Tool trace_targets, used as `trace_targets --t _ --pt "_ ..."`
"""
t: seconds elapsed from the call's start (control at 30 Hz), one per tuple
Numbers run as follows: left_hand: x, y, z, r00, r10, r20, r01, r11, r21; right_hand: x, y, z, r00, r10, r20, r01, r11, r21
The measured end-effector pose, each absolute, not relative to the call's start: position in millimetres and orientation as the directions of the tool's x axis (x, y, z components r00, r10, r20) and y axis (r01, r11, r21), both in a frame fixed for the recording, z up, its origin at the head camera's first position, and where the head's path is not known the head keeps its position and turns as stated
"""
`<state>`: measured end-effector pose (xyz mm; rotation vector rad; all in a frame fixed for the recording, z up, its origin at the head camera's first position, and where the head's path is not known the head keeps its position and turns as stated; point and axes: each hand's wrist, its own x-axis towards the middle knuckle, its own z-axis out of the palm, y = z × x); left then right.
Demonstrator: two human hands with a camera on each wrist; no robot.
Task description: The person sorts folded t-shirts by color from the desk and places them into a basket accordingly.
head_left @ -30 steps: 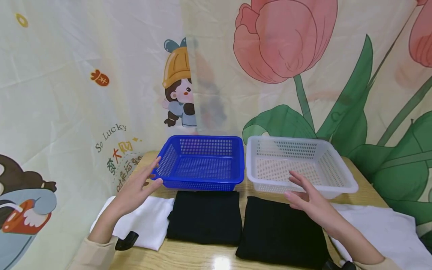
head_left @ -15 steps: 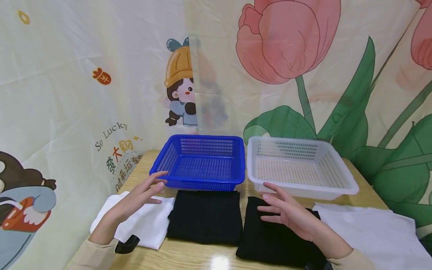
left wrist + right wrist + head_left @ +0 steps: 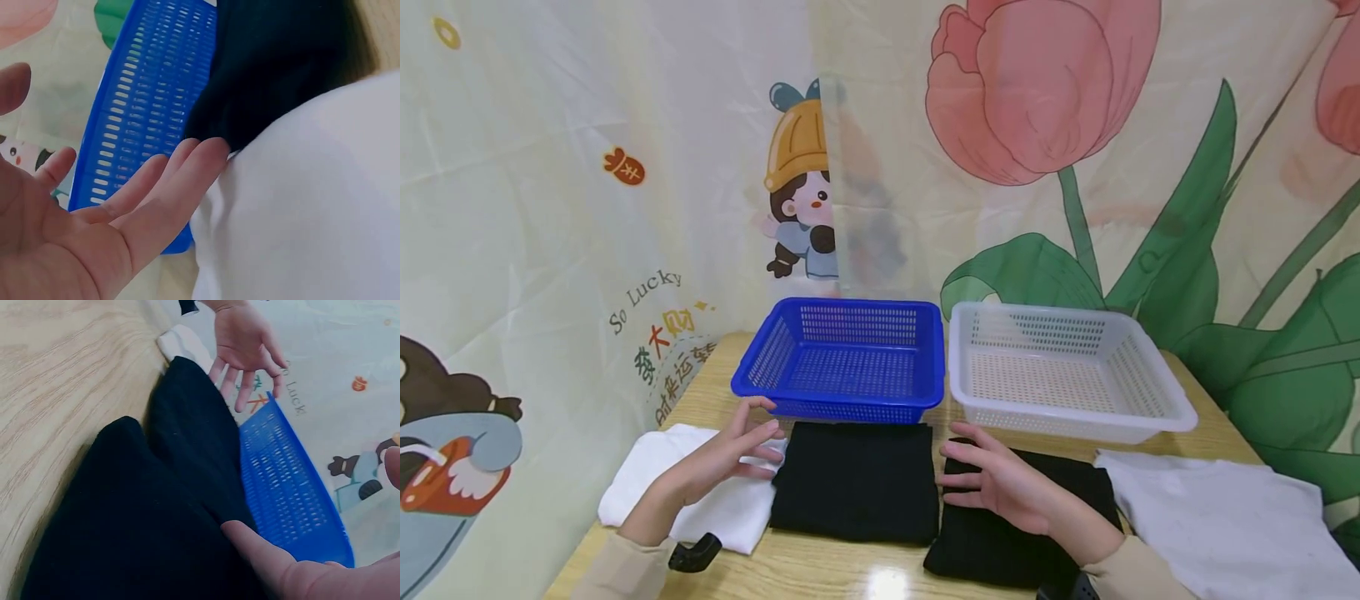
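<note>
My left hand [image 3: 718, 467] hovers over the folded white cloth [image 3: 733, 512], its fingertips at the left edge of the folded black cloth [image 3: 853, 483] in the middle. My right hand [image 3: 1007, 483] is over a second folded black cloth [image 3: 985, 550], fingers extended toward the gap between the two black ones. Both hands hold nothing, with fingers apart and relaxed. The left wrist view shows the fingers [image 3: 169, 219] beside the white cloth where it meets the black one. In the right wrist view a finger [image 3: 256, 550] overlaps the black cloth.
Behind the cloths stand a blue plastic basket [image 3: 850, 411] and a white plastic basket [image 3: 1060, 419], side by side, with nothing inside. Another white cloth [image 3: 1225, 517] lies at the far right. The wooden table [image 3: 820, 575] backs onto printed curtains [image 3: 880, 167].
My right hand has moved left from near the white basket to over the right black cloth. My left hand has lowered and shifted slightly right toward the middle black cloth.
</note>
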<state>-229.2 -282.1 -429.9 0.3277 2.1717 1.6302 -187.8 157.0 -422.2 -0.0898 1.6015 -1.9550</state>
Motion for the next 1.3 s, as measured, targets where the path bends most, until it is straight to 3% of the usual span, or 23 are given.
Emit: trace_targets --t 0.5,0.83,1.1,1.3 --pt "-230.3 -275.8 -434.9 -0.867 0.409 -0.285 -0.148 0.335 0.930 -198.4 137.3 -425.4 -0.802 -0.466 -0.375 0.427 -0.008 -0.904" --pt "-239.1 -261.2 -443.2 -0.838 0.394 -0.378 -0.247 0.346 0.905 -205.2 126.3 -439.7 -0.791 -0.475 -0.385 0.454 -0.034 -0.890" --pt "-236.0 -249.1 -449.1 -0.806 0.468 -0.364 -0.220 0.334 0.916 -208.5 111.0 -458.5 -0.778 -0.516 -0.358 0.459 -0.077 -0.885" --pt "-235.3 -244.8 -457.7 -0.794 0.518 -0.318 -0.195 0.277 0.941 -208.2 102.4 -469.2 -0.807 -0.487 -0.335 0.412 -0.056 -0.910"
